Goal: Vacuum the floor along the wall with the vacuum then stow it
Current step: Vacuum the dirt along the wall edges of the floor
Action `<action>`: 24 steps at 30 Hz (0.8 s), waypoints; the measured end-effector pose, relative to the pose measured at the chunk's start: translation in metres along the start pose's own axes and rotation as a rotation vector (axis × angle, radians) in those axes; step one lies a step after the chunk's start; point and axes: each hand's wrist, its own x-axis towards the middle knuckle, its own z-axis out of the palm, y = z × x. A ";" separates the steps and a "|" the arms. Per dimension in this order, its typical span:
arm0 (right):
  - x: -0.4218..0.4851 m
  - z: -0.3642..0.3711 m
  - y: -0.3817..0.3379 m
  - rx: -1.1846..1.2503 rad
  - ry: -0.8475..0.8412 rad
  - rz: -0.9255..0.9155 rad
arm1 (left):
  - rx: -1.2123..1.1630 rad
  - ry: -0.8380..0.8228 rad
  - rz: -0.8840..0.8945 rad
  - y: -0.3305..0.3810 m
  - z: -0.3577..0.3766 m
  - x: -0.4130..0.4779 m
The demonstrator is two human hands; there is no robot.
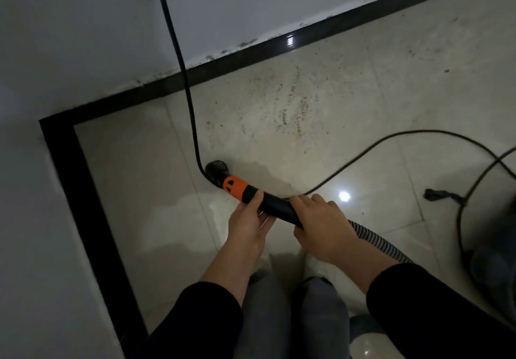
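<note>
The vacuum wand point(276, 206) lies low over the tiled floor point(139, 177) near the left-hand corner, its black nozzle point(216, 169) down on or just above the tile, a little way out from the dark skirting board point(251, 54). Both hands are clamped on it: the left hand point(247, 224) takes the tube just behind the orange collar point(236, 186), thumb on top and fingers beneath, while the right hand point(321, 227) wraps over the near end where the tube meets the ribbed hose point(368, 235). The wand looks like rigid, light plastic, smooth and a bit slick, so this two-handed hold suits it: the front hand steers, the rear one pushes. The hose is the soft part. It will flex and drag rather than push, so it makes a poor handle. A power cord point(184, 68) hangs down the wall point(83, 37) and lands right beside the nozzle, then loops off to the right (limp, easily snagged or sucked against the mouth). The visible dust point(293, 107) lies farther right, along the skirting. My guess is the job is in its sweeping stage, with stowing yet to come.
</note>
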 end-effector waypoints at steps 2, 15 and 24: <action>0.003 0.006 -0.003 -0.038 -0.018 -0.006 | -0.015 0.003 -0.006 0.000 -0.006 0.004; -0.012 0.010 0.000 -0.085 -0.037 -0.035 | -0.096 0.028 -0.030 -0.016 -0.010 -0.010; -0.021 0.015 0.000 -0.094 -0.097 -0.037 | -0.106 0.061 -0.078 -0.027 -0.019 -0.015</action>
